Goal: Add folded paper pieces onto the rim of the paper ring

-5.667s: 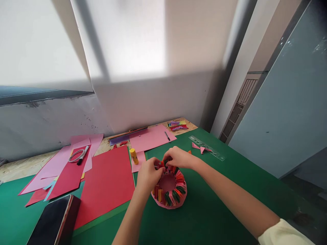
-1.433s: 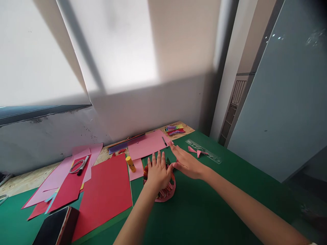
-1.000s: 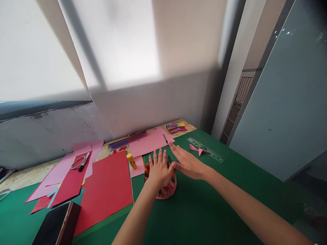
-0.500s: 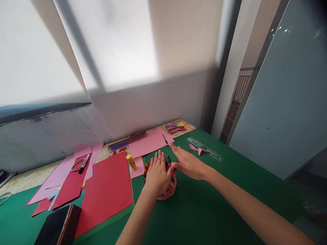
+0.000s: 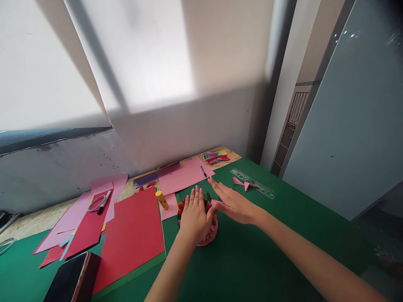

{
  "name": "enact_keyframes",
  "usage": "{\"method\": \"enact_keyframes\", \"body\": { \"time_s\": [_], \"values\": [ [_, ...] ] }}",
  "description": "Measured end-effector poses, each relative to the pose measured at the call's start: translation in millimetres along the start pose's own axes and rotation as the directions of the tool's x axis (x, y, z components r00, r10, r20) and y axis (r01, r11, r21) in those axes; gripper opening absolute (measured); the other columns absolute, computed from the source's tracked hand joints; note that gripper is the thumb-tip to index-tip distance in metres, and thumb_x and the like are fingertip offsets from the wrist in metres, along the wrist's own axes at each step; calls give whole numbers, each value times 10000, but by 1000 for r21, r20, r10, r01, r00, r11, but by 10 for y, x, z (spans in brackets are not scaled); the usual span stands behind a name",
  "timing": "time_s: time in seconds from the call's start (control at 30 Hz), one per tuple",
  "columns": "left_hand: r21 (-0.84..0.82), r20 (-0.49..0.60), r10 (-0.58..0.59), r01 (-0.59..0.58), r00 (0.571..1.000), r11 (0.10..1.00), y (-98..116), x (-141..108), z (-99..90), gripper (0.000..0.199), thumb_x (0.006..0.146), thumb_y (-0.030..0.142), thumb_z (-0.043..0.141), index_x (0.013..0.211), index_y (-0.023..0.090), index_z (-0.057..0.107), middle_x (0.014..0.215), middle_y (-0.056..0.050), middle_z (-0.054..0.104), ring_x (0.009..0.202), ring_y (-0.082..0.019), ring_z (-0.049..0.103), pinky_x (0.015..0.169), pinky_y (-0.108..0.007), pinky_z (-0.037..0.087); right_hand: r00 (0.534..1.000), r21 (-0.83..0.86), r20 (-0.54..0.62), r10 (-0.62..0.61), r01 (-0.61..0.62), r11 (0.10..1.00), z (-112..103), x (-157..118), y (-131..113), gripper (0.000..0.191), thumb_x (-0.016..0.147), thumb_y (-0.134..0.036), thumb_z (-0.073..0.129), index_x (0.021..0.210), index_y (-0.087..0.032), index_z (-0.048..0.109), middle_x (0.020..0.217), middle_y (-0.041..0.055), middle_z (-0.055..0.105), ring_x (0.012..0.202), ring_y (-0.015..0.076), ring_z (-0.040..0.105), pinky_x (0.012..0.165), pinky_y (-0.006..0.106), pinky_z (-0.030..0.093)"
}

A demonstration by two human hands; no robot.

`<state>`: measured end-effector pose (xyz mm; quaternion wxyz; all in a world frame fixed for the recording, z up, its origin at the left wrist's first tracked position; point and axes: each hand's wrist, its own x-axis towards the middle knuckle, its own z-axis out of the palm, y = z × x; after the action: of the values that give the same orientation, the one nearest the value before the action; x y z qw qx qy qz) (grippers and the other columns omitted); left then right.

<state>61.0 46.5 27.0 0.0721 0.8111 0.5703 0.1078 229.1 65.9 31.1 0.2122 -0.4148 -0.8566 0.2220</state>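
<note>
My left hand lies flat, palm down, on a round folded-paper piece in red, orange, green and pink, covering most of it. A pink scalloped edge shows below the hand, and a green leaf-like tip sticks up beyond it. At the right side of the paper piece is my right hand, fingers stretched out and thumb close to the left thumb. Its palm is hidden, so I cannot tell if it touches the paper. A yellow glue stick stands to the left, on a small pink sheet.
Red paper and pink sheets lie left and behind. A marker rests on the far-left papers, near a black box-like object. A craft knife, a clear ruler and folded pink pieces lie beyond my right hand.
Very little differs. My right hand has shifted slightly, its fingers a touch lower; my left hand stays pressed on the paper piece.
</note>
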Motion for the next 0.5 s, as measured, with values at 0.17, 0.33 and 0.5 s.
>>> {"method": "enact_keyframes", "body": {
  "time_s": [0.17, 0.33, 0.5],
  "values": [
    [-222, -391, -112, 24, 913, 975, -78, -230, -63, 641, 888, 447, 293, 1428, 128, 155, 1501, -125, 170, 1384, -236, 45, 1123, -460, 77, 999, 146, 11, 53, -54, 988, -7, -28, 18, 817, 816, -681, 216, 1447, -208, 5, 1507, 62, 44, 1370, 296, 92, 1100, 472, 140],
    [-690, -173, -559, 305, 811, 656, -150, -682, 228, 859, 823, 482, 446, 1432, 128, -46, 1518, -146, 34, 1387, -239, 28, 1114, -413, 147, 990, 331, 130, 45, -86, 940, 202, -20, 102, 860, 809, -628, 399, 1447, -182, 33, 1510, 97, 60, 1378, 266, 89, 1107, 455, 108],
    [-794, -62, -686, 381, 725, 474, -3, -886, 700, 934, 778, 410, 526, 1419, 84, -70, 1491, -203, 77, 1379, -266, 107, 1089, -400, 233, 990, 435, 135, 36, -92, 896, 533, 13, 170, 1079, 687, -537, 633, 1437, -89, -1, 1482, 193, 169, 1362, 287, 169, 1101, 459, 132]
  ]
}}
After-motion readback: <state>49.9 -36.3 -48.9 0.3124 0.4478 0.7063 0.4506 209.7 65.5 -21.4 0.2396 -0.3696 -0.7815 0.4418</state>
